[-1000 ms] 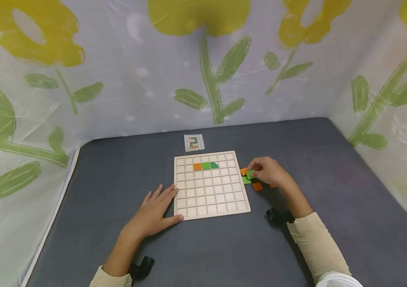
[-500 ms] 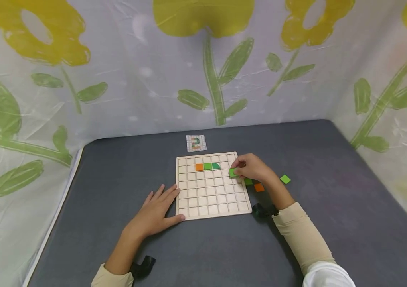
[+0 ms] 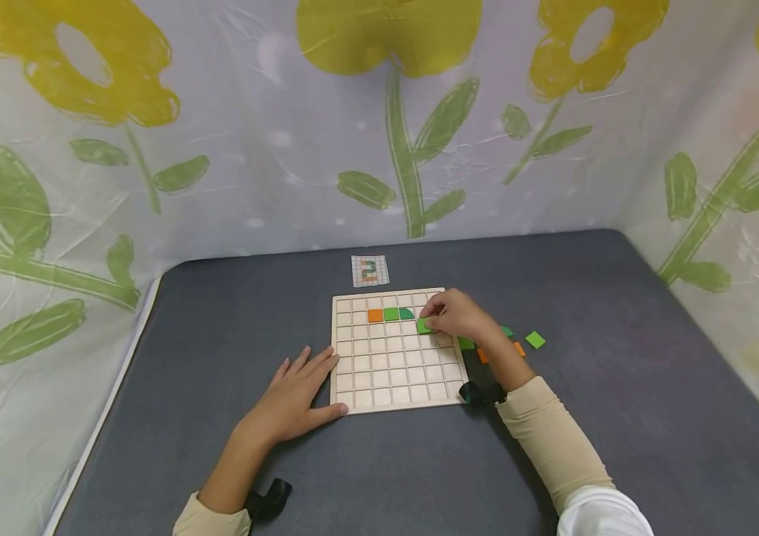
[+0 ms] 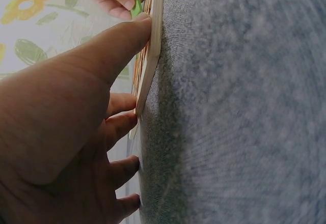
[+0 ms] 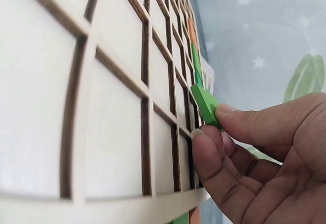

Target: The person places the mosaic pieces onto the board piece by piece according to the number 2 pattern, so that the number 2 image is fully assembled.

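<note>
A square wooden grid board [image 3: 393, 365] lies on the dark table. In its second row from the far side sit an orange square tile [image 3: 376, 316], a green square tile [image 3: 391, 314] and a dark green round-edged tile [image 3: 406, 313]. My right hand [image 3: 456, 316] pinches another green square tile [image 5: 206, 104] between thumb and fingers, close over the board's right part. In the right wrist view that tile is tilted. My left hand [image 3: 295, 398] lies with fingers spread at the board's left edge; the thumb [image 4: 135, 30] touches the near corner.
Right of the board lie loose tiles: a green one [image 3: 535, 340], a dark green one [image 3: 507, 331] and orange ones [image 3: 519, 348], partly hidden by the right forearm. A small printed card [image 3: 370, 271] with a coloured grid pattern lies beyond the board. Flowered cloth walls [image 3: 252, 186] border the table.
My right hand has carried the green square tile leftward from the loose tiles to over the board. The left hand has stayed at the board's edge.
</note>
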Available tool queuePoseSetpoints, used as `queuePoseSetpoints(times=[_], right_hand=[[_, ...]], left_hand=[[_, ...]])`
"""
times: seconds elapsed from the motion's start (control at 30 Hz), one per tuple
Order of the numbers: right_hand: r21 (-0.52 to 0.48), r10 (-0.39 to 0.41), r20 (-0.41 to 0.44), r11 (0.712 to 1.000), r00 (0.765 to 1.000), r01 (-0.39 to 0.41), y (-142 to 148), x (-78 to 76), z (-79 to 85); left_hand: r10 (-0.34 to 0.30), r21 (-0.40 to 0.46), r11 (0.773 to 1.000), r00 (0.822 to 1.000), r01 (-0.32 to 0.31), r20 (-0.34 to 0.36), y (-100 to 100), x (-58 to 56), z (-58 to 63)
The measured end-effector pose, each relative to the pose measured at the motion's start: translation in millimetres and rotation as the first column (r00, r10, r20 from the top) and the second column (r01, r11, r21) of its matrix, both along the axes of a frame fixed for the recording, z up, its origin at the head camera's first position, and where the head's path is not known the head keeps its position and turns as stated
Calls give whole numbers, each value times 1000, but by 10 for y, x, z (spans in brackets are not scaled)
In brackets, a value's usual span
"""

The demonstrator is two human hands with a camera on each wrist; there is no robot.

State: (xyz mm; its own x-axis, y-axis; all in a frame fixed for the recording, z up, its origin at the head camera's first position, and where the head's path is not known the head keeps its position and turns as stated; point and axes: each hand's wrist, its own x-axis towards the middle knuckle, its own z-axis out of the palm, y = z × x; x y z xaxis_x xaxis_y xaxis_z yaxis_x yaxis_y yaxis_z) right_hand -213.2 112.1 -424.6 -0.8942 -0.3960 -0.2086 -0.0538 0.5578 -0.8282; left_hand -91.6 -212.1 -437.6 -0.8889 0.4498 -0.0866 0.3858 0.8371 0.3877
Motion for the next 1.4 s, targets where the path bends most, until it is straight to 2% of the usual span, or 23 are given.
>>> queuePoseSetpoints(times=[0.33,0.6,0.93,1.17,1.4], right_hand=[[19,-1,-2,1000,1000,1,-151,-7,5],[54,18,-42,998,999,-16,-237,-27,17],[59,0,-41,998,999,2,-274,-52,35],[130,32,-142,991,989,-14,-301,-22,-5],[238,57,-279,971,959,12,-368,75,-13]], left_hand=[[2,-3,1000,1000,-2,3,15,14,31],[9,2,1000,1000,-9,6,16,16,31],[-1,-8,1000,1000,0,-8,16,13,24],[-2,-3,1000,1000,2,-13,15,20,25],[-4,8,1000,1000,4,-8,9,21,37]])
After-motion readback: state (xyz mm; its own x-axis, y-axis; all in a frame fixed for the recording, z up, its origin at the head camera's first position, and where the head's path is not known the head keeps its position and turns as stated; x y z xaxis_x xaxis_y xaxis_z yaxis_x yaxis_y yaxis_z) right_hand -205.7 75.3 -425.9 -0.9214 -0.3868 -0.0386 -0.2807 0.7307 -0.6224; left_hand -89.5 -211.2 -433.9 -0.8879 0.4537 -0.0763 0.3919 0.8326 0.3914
